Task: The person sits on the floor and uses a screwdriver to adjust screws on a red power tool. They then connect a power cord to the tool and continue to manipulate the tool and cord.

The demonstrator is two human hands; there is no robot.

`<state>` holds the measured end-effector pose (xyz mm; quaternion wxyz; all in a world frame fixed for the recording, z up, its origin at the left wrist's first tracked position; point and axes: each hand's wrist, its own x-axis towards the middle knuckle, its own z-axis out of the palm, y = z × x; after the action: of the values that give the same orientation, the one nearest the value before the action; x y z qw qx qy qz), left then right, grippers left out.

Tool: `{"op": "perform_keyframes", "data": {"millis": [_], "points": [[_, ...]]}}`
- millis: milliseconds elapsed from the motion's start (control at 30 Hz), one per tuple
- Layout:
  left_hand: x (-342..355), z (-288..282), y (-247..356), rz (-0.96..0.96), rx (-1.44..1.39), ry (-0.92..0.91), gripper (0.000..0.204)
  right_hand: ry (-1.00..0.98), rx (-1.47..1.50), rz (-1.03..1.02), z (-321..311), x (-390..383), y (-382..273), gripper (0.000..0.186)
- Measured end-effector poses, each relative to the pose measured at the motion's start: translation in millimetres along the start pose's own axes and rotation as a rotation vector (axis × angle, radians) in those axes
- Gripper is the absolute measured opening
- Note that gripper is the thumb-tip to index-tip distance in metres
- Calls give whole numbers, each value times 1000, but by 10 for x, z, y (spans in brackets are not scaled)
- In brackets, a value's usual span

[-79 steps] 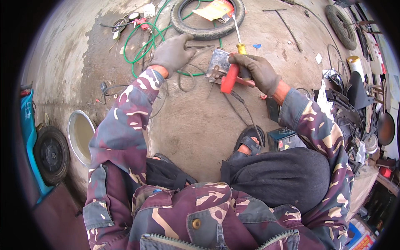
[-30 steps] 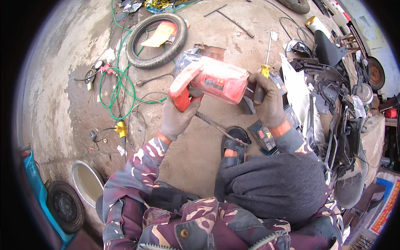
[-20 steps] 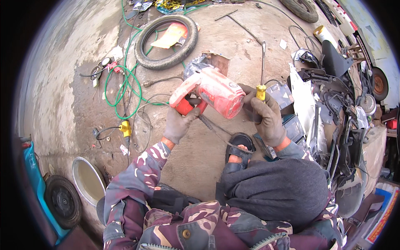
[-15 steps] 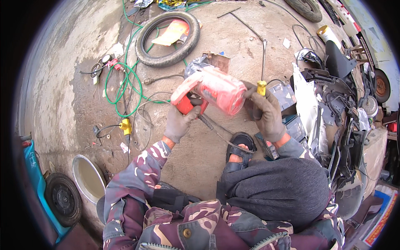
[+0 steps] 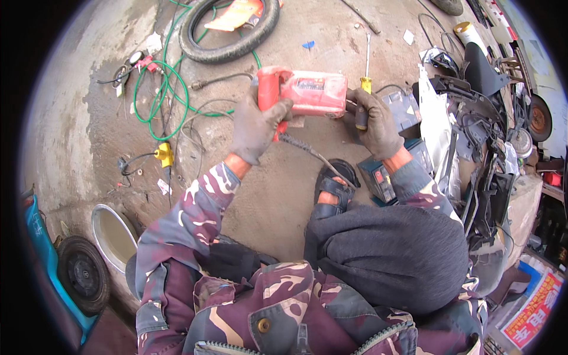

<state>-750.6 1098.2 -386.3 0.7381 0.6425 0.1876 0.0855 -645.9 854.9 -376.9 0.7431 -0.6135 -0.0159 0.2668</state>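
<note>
My left hand (image 5: 255, 127), in a grey work glove, is closed round the handle of a red corded power tool (image 5: 313, 93). The tool lies level in front of me, its rounded body pointing right; its exact kind cannot be made out. A dark cord (image 5: 305, 148) hangs from its handle down toward my foot. My right hand (image 5: 376, 122), also gloved, grips a screwdriver (image 5: 366, 84) with a yellow and dark handle, its shaft pointing away from me. The right fingertips are at the tool's right end, partly hidden behind it.
A tyre (image 5: 188, 44) lies at the far left beside a tangled green hose (image 5: 186, 97). A yellow connector (image 5: 164, 155) and a basin (image 5: 113, 236) are on the left. Dark plastic parts (image 5: 467, 112) and a battery-like box (image 5: 402, 112) crowd the right. My sandalled foot (image 5: 334, 189) is below the tool.
The power tool has turned from tilted to nearly level and moved farther from me. Both hands moved up with it, the screwdriver still in the right. The view has shifted slightly.
</note>
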Motion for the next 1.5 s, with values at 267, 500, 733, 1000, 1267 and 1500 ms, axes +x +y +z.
{"op": "perform_keyframes", "data": {"millis": [267,500,733,1000,1267,1500], "points": [[137,-96,11,75,134,40,44,29,-581,345,165,-1163,374,39],[225,-152,72,-83,-134,51,30,61,-335,221,100,-863,-233,33],[253,-241,-98,-203,-310,71,34,41,-399,-115,674,-129,-855,33],[450,-426,-88,-347,-685,178,36,-199,-419,278,573,-36,-734,49],[515,-94,-151,-413,-809,155,30,-179,-254,485,87,-294,-596,54],[489,230,-230,-341,-777,109,28,-138,-245,616,-45,-326,-617,46]]}}
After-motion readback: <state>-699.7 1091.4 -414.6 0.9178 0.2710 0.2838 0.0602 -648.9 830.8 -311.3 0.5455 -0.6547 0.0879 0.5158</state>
